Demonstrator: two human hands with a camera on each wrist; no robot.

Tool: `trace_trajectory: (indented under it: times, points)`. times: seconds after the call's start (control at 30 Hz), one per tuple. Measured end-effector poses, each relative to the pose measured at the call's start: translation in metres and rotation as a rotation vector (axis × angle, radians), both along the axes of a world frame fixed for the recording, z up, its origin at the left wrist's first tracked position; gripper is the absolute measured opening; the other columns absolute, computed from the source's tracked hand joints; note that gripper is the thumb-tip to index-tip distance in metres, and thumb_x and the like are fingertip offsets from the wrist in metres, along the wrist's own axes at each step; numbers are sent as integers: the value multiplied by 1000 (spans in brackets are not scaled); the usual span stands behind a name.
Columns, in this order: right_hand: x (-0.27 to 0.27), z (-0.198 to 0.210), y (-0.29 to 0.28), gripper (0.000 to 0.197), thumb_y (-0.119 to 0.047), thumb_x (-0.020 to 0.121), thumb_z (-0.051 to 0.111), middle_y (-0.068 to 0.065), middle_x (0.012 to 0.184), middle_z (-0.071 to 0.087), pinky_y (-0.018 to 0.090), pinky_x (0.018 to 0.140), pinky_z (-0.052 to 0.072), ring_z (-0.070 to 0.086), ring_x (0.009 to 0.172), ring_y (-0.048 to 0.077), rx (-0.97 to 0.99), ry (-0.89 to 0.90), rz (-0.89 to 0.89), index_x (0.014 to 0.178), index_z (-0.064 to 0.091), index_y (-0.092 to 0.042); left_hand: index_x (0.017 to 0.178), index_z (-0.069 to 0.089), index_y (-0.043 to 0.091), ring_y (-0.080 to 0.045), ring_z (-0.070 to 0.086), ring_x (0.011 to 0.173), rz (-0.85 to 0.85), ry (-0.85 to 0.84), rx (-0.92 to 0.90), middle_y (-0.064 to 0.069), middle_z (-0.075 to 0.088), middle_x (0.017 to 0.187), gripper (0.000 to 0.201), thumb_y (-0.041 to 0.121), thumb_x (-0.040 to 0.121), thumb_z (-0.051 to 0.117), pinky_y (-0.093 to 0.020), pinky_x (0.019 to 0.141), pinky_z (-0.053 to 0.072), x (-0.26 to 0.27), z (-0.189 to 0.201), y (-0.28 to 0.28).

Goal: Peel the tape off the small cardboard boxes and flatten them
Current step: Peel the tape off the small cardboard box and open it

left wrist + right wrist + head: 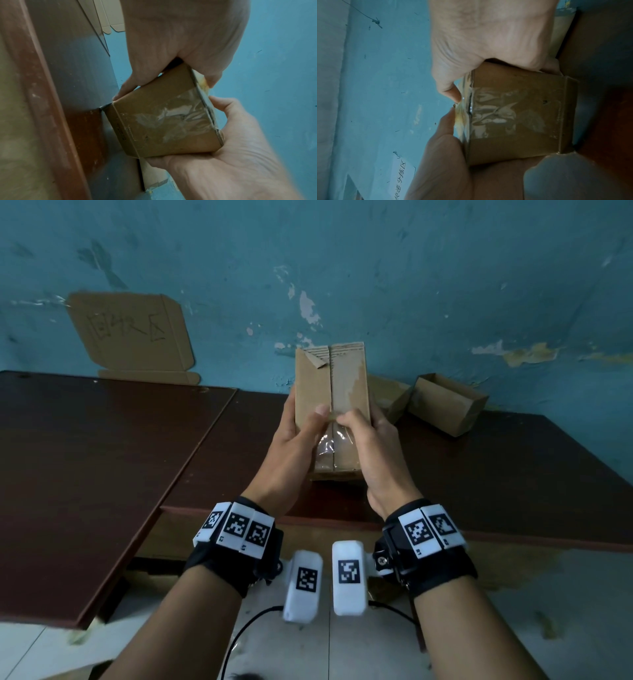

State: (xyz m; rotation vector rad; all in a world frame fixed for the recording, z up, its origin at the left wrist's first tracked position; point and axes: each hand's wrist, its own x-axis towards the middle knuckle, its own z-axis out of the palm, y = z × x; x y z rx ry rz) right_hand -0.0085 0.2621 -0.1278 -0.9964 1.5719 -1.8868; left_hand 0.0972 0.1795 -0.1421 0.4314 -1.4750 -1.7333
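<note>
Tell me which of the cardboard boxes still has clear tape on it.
The box held in both hands, upright on the table: clear tape covers its lower seam. The open box at back right shows no tape.

Black wristbands [219, 570], white coded tags [236, 527]

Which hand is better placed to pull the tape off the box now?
The right hand: it already pinches the tape on the box, while the left hand grips the box's side.
</note>
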Motion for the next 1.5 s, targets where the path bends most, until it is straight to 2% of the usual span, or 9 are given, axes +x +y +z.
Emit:
trace_trajectory:
  times: [0.23, 0.33, 0.53, 0.73, 0.97, 1.07, 1.23, 1.37, 1.5]
  points:
    - [2, -3, -1, 41, -39, 104, 70, -15, 130, 77, 36, 107, 59, 72, 122, 4, 2, 31, 8, 145, 66, -39, 163, 37, 28, -18, 71, 128, -34, -33, -29, 3, 73, 137, 57, 12, 111, 54, -42, 109, 59, 1, 2, -1]
    - [0, -1, 1, 38, -24, 103, 70, -15, 122, 79, 14, 87, 58, 73, 111, -3, -4, 17, 22, 140, 68, -33, 164, 37, 29, -17, 71, 128, -30, -40, -35, 2, 73, 138, 62, 7, 108, 55, -47, 114, 55, 3, 4, 1]
    - [-4, -1, 1, 29, -11, 102, 67, -7, 111, 83, 15, 74, 60, 78, 99, 2, 5, -7, 41, 127, 73, -26, 164, 37, 26, -27, 66, 136, -74, -9, -30, -9, 65, 147, 65, 21, 101, 52, -55, 117, 51, 6, 0, 3]
    - [-4, -1, 4, 21, -10, 100, 67, -8, 101, 84, 26, 82, 61, 78, 97, 6, 21, -1, 42, 104, 78, -28, 163, 39, 26, -27, 65, 137, -48, -21, -15, -7, 67, 147, 51, 19, 113, 47, -56, 120, 48, 1, 0, 2]
    - [2, -5, 2, 33, -28, 101, 72, -5, 126, 80, 44, 110, 60, 75, 119, 10, 11, -10, 45, 134, 70, -29, 164, 36, 26, -15, 73, 124, -26, -74, -68, -1, 70, 140, 60, 3, 110, 48, -35, 99, 63, 3, 1, -1]
    - [0, -6, 1, 42, -39, 97, 71, -3, 130, 79, 45, 107, 62, 74, 122, 14, 1, -42, 55, 138, 68, -29, 163, 35, 24, -9, 76, 109, -55, -86, -93, 1, 72, 130, 66, -6, 106, 46, -26, 85, 62, 2, 1, -1]
    - [-3, -4, 2, 28, -10, 100, 62, 0, 108, 83, 43, 94, 66, 78, 107, 20, 33, -18, 63, 124, 72, -20, 161, 40, 26, -17, 73, 119, -89, -39, -55, -6, 69, 137, 71, 15, 92, 54, -29, 87, 61, 6, 1, 0]
    - [-2, -3, 2, 23, -21, 79, 64, 23, 112, 77, 63, 101, 60, 71, 114, 45, 47, -31, 31, 99, 76, -18, 162, 39, 19, -15, 76, 110, -149, 20, -15, -11, 68, 134, 67, 16, 95, 52, -25, 80, 62, 11, -2, 0]
    - [-1, -3, 0, 39, -27, 79, 72, 20, 121, 75, 60, 101, 63, 73, 114, 38, 34, -72, -14, 118, 73, -21, 161, 41, 13, -20, 75, 117, -142, 18, 10, -14, 70, 137, 52, 21, 110, 45, -30, 87, 62, 9, -1, 0]
